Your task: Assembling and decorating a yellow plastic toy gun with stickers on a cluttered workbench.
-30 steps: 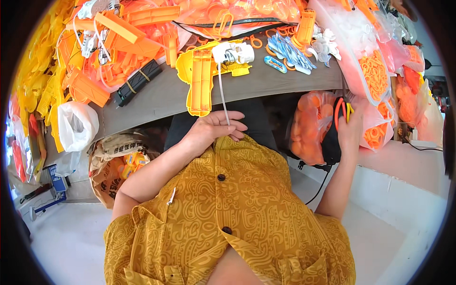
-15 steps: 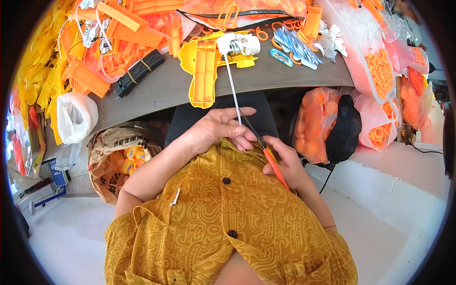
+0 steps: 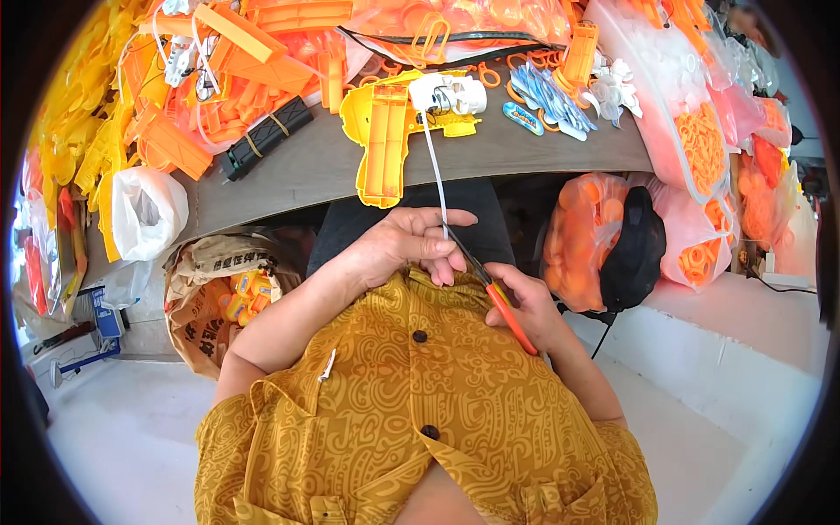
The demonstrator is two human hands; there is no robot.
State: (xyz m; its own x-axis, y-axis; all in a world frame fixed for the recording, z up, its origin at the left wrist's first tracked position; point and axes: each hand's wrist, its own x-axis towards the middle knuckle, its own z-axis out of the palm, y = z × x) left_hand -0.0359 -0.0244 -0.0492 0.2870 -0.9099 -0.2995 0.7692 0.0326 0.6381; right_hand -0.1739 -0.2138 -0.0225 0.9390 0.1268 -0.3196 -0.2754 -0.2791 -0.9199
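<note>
A thin white tube point(image 3: 435, 166) hangs off the table edge from a white cylindrical part point(image 3: 448, 94). That part sits on a yellow-orange toy gun shell half point(image 3: 382, 144), open side up. My left hand point(image 3: 414, 243) is closed around the tube's lower end, with the index finger stretched past it. My right hand point(image 3: 527, 306) grips a hand tool point(image 3: 512, 320) with red-and-yellow handles and slim dark jaws; whether it is pliers or scissors is unclear. Its jaws reach the tube's end beside my left fingers, which partly hide the contact.
Orange parts point(image 3: 262, 74) pile up on the table's left, with a black bundle point(image 3: 265, 138) before them. Blue-white stickers point(image 3: 551, 98) lie to the right. A white bag point(image 3: 149, 213), a brown sack point(image 3: 197, 311) and bags of orange pieces point(image 3: 582, 241) surround the table edge.
The tool's jaws have come closer to the tube's end at my left fingers. The tube hangs slightly differently. The whole view has shifted a little; both hands keep their holds.
</note>
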